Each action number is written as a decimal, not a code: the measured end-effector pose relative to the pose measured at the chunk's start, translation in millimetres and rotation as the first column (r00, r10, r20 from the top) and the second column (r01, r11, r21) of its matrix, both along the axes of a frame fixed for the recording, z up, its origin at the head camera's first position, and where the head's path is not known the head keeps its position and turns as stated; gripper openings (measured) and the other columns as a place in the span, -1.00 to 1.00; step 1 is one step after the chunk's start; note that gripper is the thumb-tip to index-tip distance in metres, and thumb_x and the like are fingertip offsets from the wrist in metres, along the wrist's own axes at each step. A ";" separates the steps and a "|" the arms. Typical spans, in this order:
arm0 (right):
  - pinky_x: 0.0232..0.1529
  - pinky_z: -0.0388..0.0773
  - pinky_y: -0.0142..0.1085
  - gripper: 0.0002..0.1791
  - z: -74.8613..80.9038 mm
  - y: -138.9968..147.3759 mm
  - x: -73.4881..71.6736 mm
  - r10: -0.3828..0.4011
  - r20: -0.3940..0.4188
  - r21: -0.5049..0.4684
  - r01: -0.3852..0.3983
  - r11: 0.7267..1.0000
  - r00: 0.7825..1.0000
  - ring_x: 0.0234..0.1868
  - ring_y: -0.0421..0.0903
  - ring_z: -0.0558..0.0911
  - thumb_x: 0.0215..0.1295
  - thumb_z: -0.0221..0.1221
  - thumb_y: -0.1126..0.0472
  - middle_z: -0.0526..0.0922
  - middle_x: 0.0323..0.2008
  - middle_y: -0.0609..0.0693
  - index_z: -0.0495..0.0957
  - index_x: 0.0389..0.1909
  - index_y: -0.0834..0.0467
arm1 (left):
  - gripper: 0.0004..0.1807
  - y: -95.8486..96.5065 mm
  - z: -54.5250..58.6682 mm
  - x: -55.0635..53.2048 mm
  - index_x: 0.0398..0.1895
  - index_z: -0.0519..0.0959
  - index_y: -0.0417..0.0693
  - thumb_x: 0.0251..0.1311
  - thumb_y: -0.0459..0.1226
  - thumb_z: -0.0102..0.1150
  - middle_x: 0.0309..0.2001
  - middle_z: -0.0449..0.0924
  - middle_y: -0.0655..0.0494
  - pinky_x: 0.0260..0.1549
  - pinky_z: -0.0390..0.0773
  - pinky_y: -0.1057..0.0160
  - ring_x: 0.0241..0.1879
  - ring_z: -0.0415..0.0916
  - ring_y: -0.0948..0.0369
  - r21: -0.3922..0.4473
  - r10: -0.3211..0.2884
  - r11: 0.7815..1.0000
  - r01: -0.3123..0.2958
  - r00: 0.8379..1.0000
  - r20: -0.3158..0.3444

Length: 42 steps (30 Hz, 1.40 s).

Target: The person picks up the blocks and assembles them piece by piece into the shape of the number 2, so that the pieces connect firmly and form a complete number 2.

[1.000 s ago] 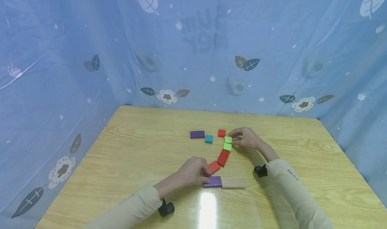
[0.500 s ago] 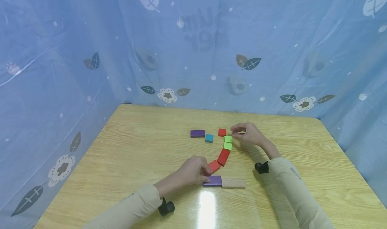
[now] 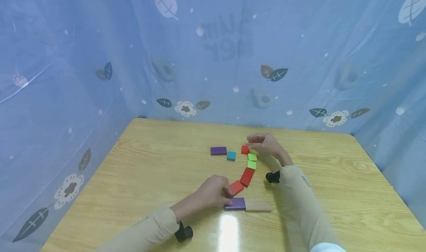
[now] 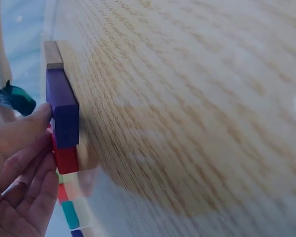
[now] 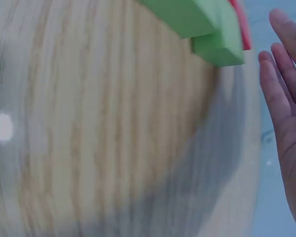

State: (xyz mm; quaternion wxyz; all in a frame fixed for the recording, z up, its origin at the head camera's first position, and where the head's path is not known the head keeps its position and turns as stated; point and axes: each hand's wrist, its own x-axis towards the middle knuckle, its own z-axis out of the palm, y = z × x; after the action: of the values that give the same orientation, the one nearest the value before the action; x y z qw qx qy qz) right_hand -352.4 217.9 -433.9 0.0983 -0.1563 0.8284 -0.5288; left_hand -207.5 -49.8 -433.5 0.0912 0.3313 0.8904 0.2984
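A small, bright red, square-topped block (image 3: pixel 244 149) sits on a glossy, wood-grained table (image 3: pixel 159 170), at the far end of a curve of flat-faced blocks. Beside it is the right hand (image 3: pixel 266 144), fingers extended and apart from the thumb; whether they touch is unclear. Nearer come two lime-green blocks (image 3: pixel 252 157), a deep red oblong (image 3: pixel 247 177) and a coral-red block (image 3: pixel 237 187). There the left hand (image 3: pixel 212 191), thumb and fingers parted, rests its thumb on a smooth purple oblong (image 3: pixel 236 204) abutting a plain tan block (image 3: pixel 258 206).
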 end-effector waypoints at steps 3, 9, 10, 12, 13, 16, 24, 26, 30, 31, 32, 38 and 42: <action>-0.01 0.55 -0.30 -0.49 -4.0 -2.6 0.0 -0.005 0.025 0.050 0.004 0.999 1.000 0.07 0.13 0.57 0.15 0.33 0.32 0.58 0.05 0.28 0.48 0.12 0.40 | -0.78 -0.1 -0.8 0.6 -0.34 0.74 -0.02 -0.13 -0.27 0.52 -0.45 0.56 0.35 -0.26 0.47 0.51 -0.39 0.48 0.45 0.012 -0.007 1.000 0.008 1.000 -0.007; 0.08 0.51 -0.09 -0.51 -4.6 -5.5 1.3 0.022 -0.010 0.128 -0.021 0.992 1.000 0.06 0.16 0.56 0.15 0.34 0.29 0.60 0.02 0.28 0.51 0.09 0.40 | -0.79 0.3 -0.6 0.3 -0.36 0.74 -0.04 -0.14 -0.28 0.52 -0.46 0.57 0.33 -0.28 0.47 0.53 -0.40 0.49 0.45 0.016 -0.006 1.000 0.006 1.000 -0.009; 0.08 0.50 -0.06 -0.52 -4.7 -5.9 1.2 0.029 -0.021 0.140 -0.026 0.990 0.999 0.05 0.16 0.57 0.15 0.33 0.29 0.61 0.01 0.28 0.51 0.08 0.40 | -0.79 0.4 -0.3 0.3 -0.36 0.74 -0.04 -0.14 -0.28 0.52 -0.46 0.56 0.33 -0.28 0.48 0.53 -0.40 0.49 0.45 0.016 -0.003 1.000 0.003 1.000 -0.007; 0.08 0.50 -0.02 -0.54 -5.3 -6.6 0.9 0.035 -0.037 0.150 -0.029 0.988 0.999 0.03 0.17 0.58 0.15 0.33 0.30 0.62 -0.01 0.28 0.53 0.05 0.41 | -0.79 0.5 -0.1 0.3 -0.36 0.74 -0.04 -0.15 -0.28 0.53 -0.46 0.56 0.33 -0.29 0.48 0.53 -0.40 0.49 0.45 0.016 -0.001 1.000 0.001 1.000 -0.003; 0.08 0.50 -0.02 -0.55 -5.4 -7.0 0.4 0.032 -0.039 0.151 -0.026 0.988 0.999 0.02 0.16 0.58 0.15 0.34 0.31 0.62 -0.02 0.27 0.54 0.04 0.41 | -0.79 0.5 0.2 0.3 -0.36 0.74 -0.05 -0.14 -0.28 0.52 -0.46 0.56 0.33 -0.29 0.48 0.53 -0.40 0.49 0.45 0.018 0.000 1.000 0.000 1.000 -0.001; 0.05 0.52 -0.06 -0.56 -5.9 -7.9 -0.5 0.035 -0.041 0.164 -0.028 0.986 0.999 -0.01 0.13 0.60 0.12 0.36 0.30 0.64 -0.05 0.25 0.56 0.01 0.39 | -0.79 0.2 0.1 0.5 -0.36 0.74 -0.06 -0.14 -0.29 0.52 -0.46 0.56 0.32 -0.30 0.48 0.53 -0.40 0.50 0.45 0.024 -0.002 1.000 0.002 1.000 0.000; 0.04 0.53 -0.03 -0.60 -4.7 -9.9 0.5 0.060 -0.071 0.189 -0.045 0.981 0.996 -0.02 0.16 0.60 0.12 0.35 0.34 0.64 -0.07 0.27 0.56 -0.01 0.40 | -0.78 0.1 1.5 0.5 -0.34 0.74 -0.07 -0.14 -0.30 0.52 -0.45 0.57 0.30 -0.31 0.48 0.55 -0.41 0.51 0.45 0.026 -0.002 1.000 0.002 1.000 0.006; 0.05 0.51 -0.02 -0.61 -4.0 -10.0 0.5 0.057 -0.076 0.204 -0.040 0.978 0.996 -0.03 0.15 0.61 0.13 0.34 0.33 0.65 -0.08 0.26 0.57 -0.02 0.39 | -0.78 0.4 1.9 0.2 -0.33 0.74 -0.07 -0.14 -0.31 0.52 -0.45 0.58 0.29 -0.31 0.48 0.55 -0.41 0.52 0.45 0.030 -0.007 1.000 0.007 1.000 0.008; 0.04 0.52 -0.04 -0.64 -2.0 -12.7 -1.1 0.034 -0.076 0.244 -0.014 0.970 0.997 -0.07 0.09 0.61 0.11 0.36 0.30 0.68 -0.13 0.19 0.61 -0.07 0.34 | -0.78 0.0 2.8 -0.2 -0.33 0.74 -0.06 -0.13 -0.30 0.51 -0.45 0.57 0.31 -0.29 0.48 0.54 -0.40 0.50 0.45 0.026 -0.005 1.000 0.004 1.000 0.013; 0.03 0.52 -0.05 -0.65 -1.5 -13.6 -1.6 0.034 -0.081 0.256 -0.012 0.967 0.996 -0.08 0.08 0.61 0.11 0.37 0.29 0.68 -0.15 0.18 0.61 -0.08 0.33 | -0.78 -0.2 3.0 -0.3 -0.33 0.74 -0.06 -0.13 -0.30 0.51 -0.45 0.57 0.31 -0.29 0.48 0.54 -0.40 0.50 0.45 0.023 -0.002 1.000 0.001 1.000 0.015; 0.02 0.53 -0.05 -0.65 -1.0 -14.6 -2.1 0.032 -0.086 0.268 -0.008 0.964 0.996 -0.09 0.07 0.62 0.10 0.37 0.28 0.68 -0.16 0.16 0.62 -0.09 0.32 | -0.78 -0.3 3.0 -0.6 -0.33 0.74 -0.06 -0.13 -0.30 0.51 -0.45 0.57 0.32 -0.29 0.48 0.53 -0.41 0.49 0.45 0.022 0.001 1.000 -0.001 1.000 0.016; -0.03 0.55 -0.08 -0.67 2.2 -18.2 -2.7 0.000 -0.116 0.298 0.035 0.954 0.993 -0.09 0.06 0.62 0.14 0.35 0.23 0.69 -0.17 0.14 0.63 -0.09 0.28 | -0.77 -0.4 1.6 -1.0 -0.34 0.74 -0.06 -0.14 -0.29 0.52 -0.45 0.56 0.32 -0.30 0.48 0.54 -0.41 0.49 0.45 0.024 -0.002 1.000 0.002 1.000 0.009; -0.06 0.56 -0.10 -0.66 5.7 -15.8 -3.3 -0.051 -0.162 0.261 0.093 0.961 0.985 -0.09 0.07 0.63 0.18 0.32 0.20 0.69 -0.15 0.16 0.62 -0.06 0.28 | -0.78 -0.4 0.8 -0.7 -0.34 0.74 -0.05 -0.14 -0.29 0.52 -0.44 0.57 0.32 -0.29 0.48 0.54 -0.40 0.50 0.45 0.027 -0.007 1.000 0.007 1.000 0.005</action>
State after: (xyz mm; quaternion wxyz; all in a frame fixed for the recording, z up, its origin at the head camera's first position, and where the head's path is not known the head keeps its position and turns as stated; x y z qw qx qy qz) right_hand -355.6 202.1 -428.2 0.0349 -0.1517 0.9025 -0.4017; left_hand -208.3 -50.2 -432.7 0.0901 0.3349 0.8849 0.3111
